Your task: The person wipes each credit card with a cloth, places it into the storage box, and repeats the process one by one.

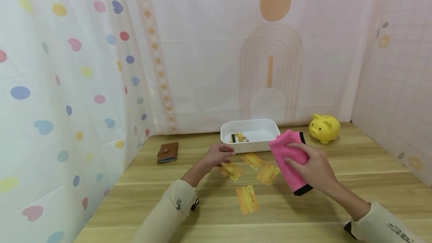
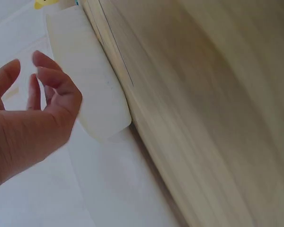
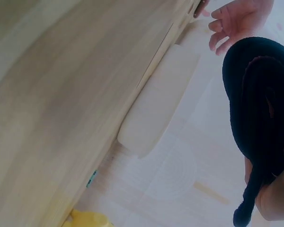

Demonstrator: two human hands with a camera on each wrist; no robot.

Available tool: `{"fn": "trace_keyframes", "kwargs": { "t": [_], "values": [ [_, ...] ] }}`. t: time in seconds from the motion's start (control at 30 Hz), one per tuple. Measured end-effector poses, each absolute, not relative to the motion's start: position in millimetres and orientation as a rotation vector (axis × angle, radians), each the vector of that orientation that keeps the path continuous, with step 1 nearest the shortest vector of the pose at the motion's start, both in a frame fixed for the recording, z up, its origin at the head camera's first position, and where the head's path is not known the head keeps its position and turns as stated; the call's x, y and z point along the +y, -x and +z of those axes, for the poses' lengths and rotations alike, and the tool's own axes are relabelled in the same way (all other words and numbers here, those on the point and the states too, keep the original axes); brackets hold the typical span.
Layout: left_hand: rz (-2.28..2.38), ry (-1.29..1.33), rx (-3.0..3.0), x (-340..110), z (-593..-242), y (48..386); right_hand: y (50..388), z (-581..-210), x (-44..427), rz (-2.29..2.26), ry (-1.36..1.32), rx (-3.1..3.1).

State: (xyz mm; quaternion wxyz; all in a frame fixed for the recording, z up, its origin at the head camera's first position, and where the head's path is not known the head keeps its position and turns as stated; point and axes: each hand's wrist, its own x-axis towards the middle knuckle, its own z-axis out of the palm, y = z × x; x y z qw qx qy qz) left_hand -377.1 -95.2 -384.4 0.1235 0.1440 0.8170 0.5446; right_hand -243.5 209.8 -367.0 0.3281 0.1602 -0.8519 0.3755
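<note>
One hand, the right hand (image 1: 314, 166), grips a folded pink cloth (image 1: 281, 153) above the table (image 1: 210, 220); left hand (image 1: 217, 155) empty, fingers loosely bent, by loose yellow cards (image 1: 248, 200). Cloth's low edge could drag across cards, scattering them; overreach could bump the white tray (image 1: 256, 147) just behind.

The right hand (image 1: 316, 165) holds a folded, tilted pink cloth (image 1: 291, 178) with black edging; four golden cards (image 1: 247, 200) lie scattered near the left hand (image 1: 217, 155).
</note>
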Motion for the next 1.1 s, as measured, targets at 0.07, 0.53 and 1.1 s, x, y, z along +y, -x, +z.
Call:
{"fn": "trace_keyframes", "kwargs": {
  "t": [0.07,0.53,1.1],
  "values": [
    [1.509,-0.489,2.431,-99,-385,378,243,-366,209,0.981,-0.429,-2.232],
    [1.082,-1.078,2.478,-121,-389,391,239,-365,204,0.942,-0.46,-2.248],
    [0.639,-1.074,2.619,-126,-393,408,237,-363,201,0.942,-0.464,-2.29]
  ]
}}
